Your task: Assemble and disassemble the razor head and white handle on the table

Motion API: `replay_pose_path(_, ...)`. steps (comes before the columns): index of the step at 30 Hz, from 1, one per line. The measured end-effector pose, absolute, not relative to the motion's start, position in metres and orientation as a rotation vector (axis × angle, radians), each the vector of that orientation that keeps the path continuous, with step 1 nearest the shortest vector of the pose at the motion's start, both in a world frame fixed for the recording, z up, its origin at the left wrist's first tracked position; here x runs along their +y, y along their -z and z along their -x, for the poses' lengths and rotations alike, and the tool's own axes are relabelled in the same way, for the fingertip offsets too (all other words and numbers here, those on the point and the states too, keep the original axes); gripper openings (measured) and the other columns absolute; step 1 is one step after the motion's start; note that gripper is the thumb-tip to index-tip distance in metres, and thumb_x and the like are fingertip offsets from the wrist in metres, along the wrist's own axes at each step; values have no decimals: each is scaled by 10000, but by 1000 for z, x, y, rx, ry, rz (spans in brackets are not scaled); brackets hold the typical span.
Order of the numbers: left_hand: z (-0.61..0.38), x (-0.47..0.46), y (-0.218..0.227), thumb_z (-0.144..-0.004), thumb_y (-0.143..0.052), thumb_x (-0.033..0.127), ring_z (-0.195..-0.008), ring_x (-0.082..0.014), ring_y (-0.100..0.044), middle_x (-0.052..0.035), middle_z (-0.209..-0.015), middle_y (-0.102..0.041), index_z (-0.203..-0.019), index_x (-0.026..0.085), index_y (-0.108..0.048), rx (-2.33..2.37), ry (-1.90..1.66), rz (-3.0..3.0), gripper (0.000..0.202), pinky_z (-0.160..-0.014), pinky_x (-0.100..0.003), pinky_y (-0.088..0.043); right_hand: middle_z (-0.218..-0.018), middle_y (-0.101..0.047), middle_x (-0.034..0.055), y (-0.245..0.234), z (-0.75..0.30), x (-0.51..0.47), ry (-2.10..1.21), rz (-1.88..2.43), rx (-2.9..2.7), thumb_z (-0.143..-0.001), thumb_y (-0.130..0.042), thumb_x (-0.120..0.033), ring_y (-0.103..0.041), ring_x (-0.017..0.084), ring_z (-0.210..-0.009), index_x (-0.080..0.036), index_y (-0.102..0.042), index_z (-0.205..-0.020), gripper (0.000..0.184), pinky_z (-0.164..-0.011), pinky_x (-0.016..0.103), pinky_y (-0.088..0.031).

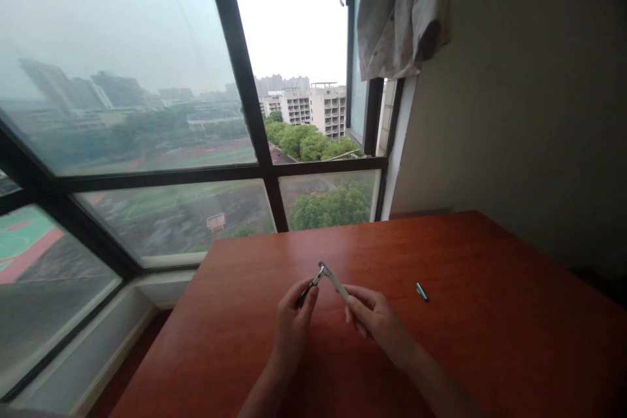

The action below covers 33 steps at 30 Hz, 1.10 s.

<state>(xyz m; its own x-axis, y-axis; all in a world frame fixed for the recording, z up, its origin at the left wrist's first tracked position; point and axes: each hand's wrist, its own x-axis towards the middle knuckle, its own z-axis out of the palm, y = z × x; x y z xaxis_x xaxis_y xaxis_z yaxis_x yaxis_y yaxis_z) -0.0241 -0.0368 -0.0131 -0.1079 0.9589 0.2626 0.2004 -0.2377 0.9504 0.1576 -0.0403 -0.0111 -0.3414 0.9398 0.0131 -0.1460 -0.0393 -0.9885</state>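
Both my hands are raised over the wooden table (235, 320), close together near its middle. Pinched in my left hand (292, 313) is a slim dark tool with a metal end (316, 278), which points up and to the right. My right hand (373, 315) grips a slim silver metal bar (336, 283) that slants up to the left. The bar's rounded end meets the tip of the dark tool; whether the two are joined, I cannot tell. Fingers cover the lower parts of both. A small teal and dark pen-like piece (422, 292) lies right of my right hand.
Dark-framed windows (166, 177) run along the far and left sides, one pane standing open. A light cloth garment (401, 10) hangs at the upper right, beside a plain wall (509, 98). A low sill (93, 353) lies left of the table.
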Motion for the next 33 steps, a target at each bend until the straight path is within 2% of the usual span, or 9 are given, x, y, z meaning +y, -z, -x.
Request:
replay_pose_path(3, 26, -37, 9, -817, -624, 352, -888, -230, -618, -77, -959, -709, -1007, 146, -703, 1315, -1446, -1440, 291, -784, -289, -465, -635, -545, -27, 12, -157, -42, -1587, 918, -1293, -851, -553, -476, -405, 52, -401, -155, -587, -1209, 483, -329, 152, -276)
replay_pose_path(5, 28, -37, 7, -815, -624, 366, -903, -238, -615, -74, -929, -707, -1008, 143, -706, 1327, -1471, -1404, 306, -797, -299, -462, -645, -553, -25, 12, -157, -42, -1612, 919, -1263, -842, -569, -472, -412, 50, -403, -155, -581, -1214, 488, -329, 148, -272)
replay_pose_path(8, 29, -35, 7, -808, -627, 395, -865, -236, -614, -53, -807, -690, -1003, 141, -715, 1342, -1487, -1363, 333, -763, -295, -465, -646, -560, -23, 11, -158, -42, -1638, 906, -1232, -828, -593, -465, -394, 41, -400, -156, -588, -1202, 485, -333, 146, -227)
replay_pose_path(11, 28, -35, 8, -796, -639, 414, -820, -226, -610, -45, -766, -677, -987, 149, -725, 1304, -1474, -1370, 338, -718, -283, -467, -636, -553, -22, 9, -158, -41, -1634, 884, -1196, -834, -586, -478, -372, 37, -401, -155, -608, -1174, 469, -348, 153, -208)
replay_pose_path(17, 25, -35, 10, -796, -645, 393, -818, -227, -602, -60, -804, -680, -935, 161, -736, 1238, -1417, -1447, 285, -714, -283, -468, -623, -544, -23, 9, -159, -40, -1651, 899, -1160, -811, -588, -540, -346, 41, -392, -154, -611, -1164, 523, -348, 163, -198)
replay_pose_path(25, 32, -32, 9, -799, -647, 398, -862, -216, -605, -73, -956, -702, -1030, 176, -722, 1320, -1511, -1399, 329, -773, -282, -461, -604, -523, -37, 14, -160, -39, -1700, 878, -1183, -824, -592, -510, -351, 30, -384, -155, -634, -1121, 464, -348, 157, -166)
replay_pose_path(33, 32, -32, 13, -782, -654, 440, -713, -187, -568, -36, -734, -639, -930, 150, -738, 1273, -1444, -1436, 337, -661, -254, -453, -612, -528, -37, 11, -161, -40, -1703, 922, -1154, -803, -605, -532, -375, 41, -403, -161, -611, -1163, 517, -348, 153, -192)
